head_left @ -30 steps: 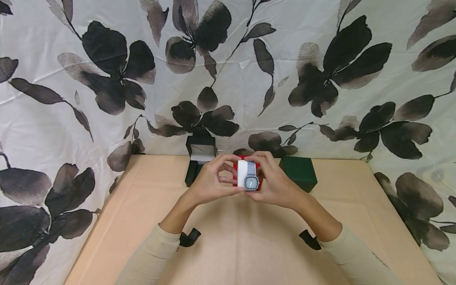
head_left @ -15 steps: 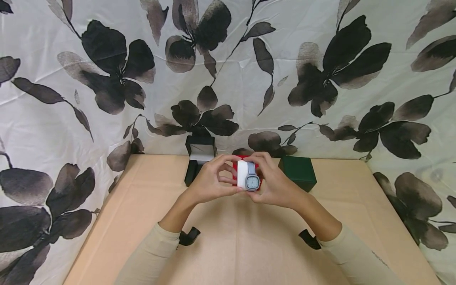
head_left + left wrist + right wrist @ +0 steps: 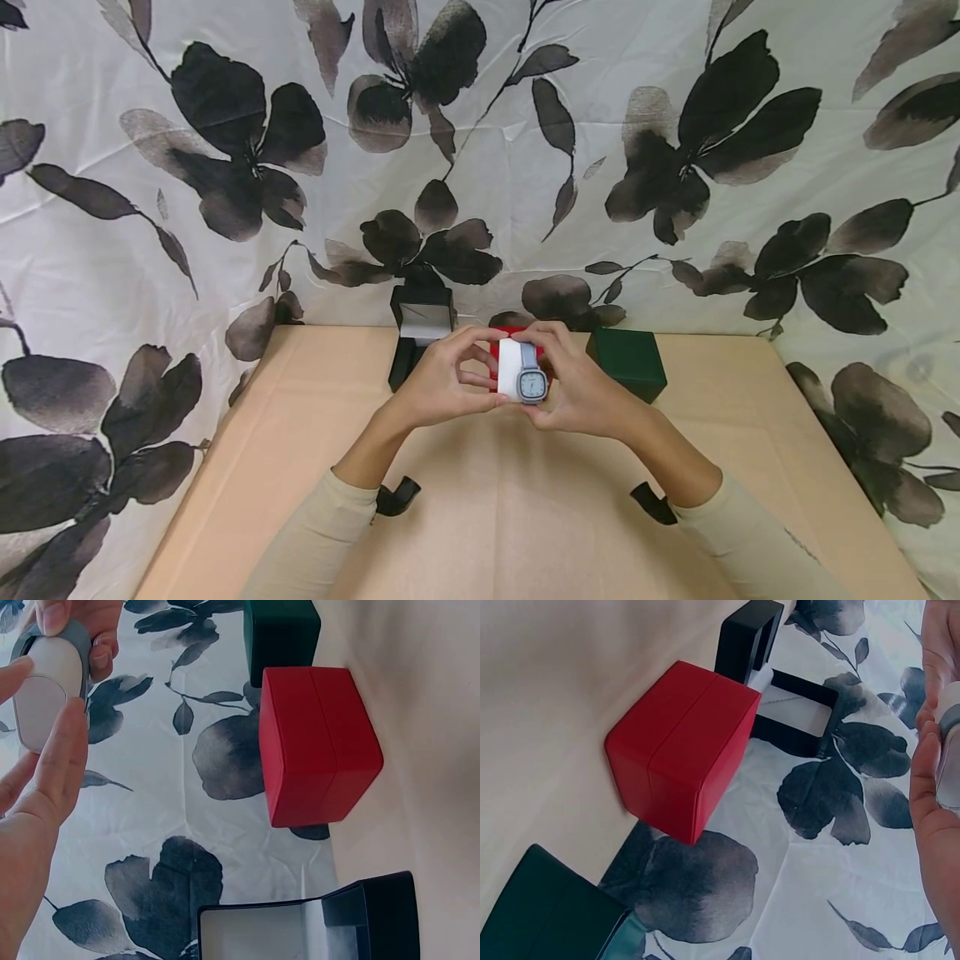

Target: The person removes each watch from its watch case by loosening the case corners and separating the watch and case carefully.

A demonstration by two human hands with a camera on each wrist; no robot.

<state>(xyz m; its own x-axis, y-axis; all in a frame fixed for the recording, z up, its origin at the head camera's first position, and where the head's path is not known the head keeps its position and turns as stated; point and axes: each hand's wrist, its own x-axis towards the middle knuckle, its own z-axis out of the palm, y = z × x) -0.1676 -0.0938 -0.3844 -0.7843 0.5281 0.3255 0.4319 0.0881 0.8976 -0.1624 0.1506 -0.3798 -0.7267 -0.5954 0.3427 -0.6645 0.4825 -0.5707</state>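
In the head view, a wristwatch (image 3: 532, 385) with a light blue strap and a square-rounded dial sits around a white watch cushion (image 3: 509, 371), dial toward the camera. My left hand (image 3: 438, 383) grips the cushion's left side, thumb at the lower end and fingertips at the top. On the other side my right hand (image 3: 581, 385) holds the watch and cushion between thumb and fingers. The left wrist view shows the white end of the cushion (image 3: 39, 712) inside the blue-grey band, fingertips of both hands touching it. The right wrist view catches only part of the right hand (image 3: 934, 825).
Behind the hands stands a closed red box (image 3: 322, 746). A black box (image 3: 405, 362) with its lid up is to the left, and a dark green box (image 3: 630, 365) to the right. A floral cloth (image 3: 480, 167) hangs behind the beige table (image 3: 480, 533).
The watch and cushion have turned very slightly, the dial shifting a little to the right. Both hands keep their hold in nearly the same place.
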